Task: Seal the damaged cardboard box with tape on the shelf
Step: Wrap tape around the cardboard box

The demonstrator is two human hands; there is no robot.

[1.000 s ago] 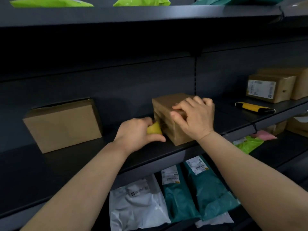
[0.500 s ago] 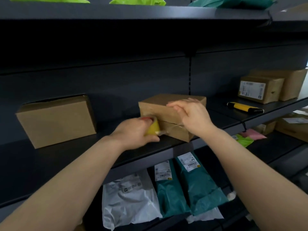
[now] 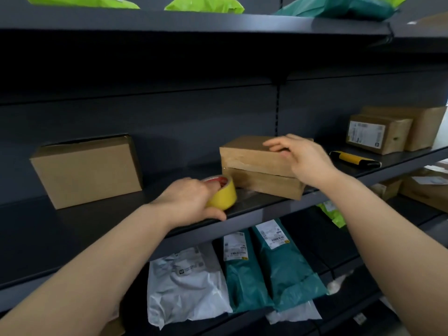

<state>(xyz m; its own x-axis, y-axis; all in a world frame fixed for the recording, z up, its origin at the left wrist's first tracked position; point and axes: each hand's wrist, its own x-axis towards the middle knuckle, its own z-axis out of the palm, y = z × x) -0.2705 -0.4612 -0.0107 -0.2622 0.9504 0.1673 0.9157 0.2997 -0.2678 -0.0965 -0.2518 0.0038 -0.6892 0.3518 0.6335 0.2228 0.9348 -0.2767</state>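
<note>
now, left hand (image 3: 189,200): curled round the yellow tape roll (image 3: 221,194), pulled back just clear of the cardboard box (image 3: 254,161).
right hand (image 3: 300,158): fingers straightened, flat on the top; a second ago it clamped the front.
cardboard box: now lying flat near the front edge of the shelf (image 3: 97,221).
meaning: a strip looks drawn out; cutting and smoothing likely remain.

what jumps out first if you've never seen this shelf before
The yellow tape roll gripped in the left hand on the middle shelf stands out against the dark metal. Just right of it sits the brown cardboard box, with the right hand open over its top. On the shelf below lie teal mailer bags.
</note>
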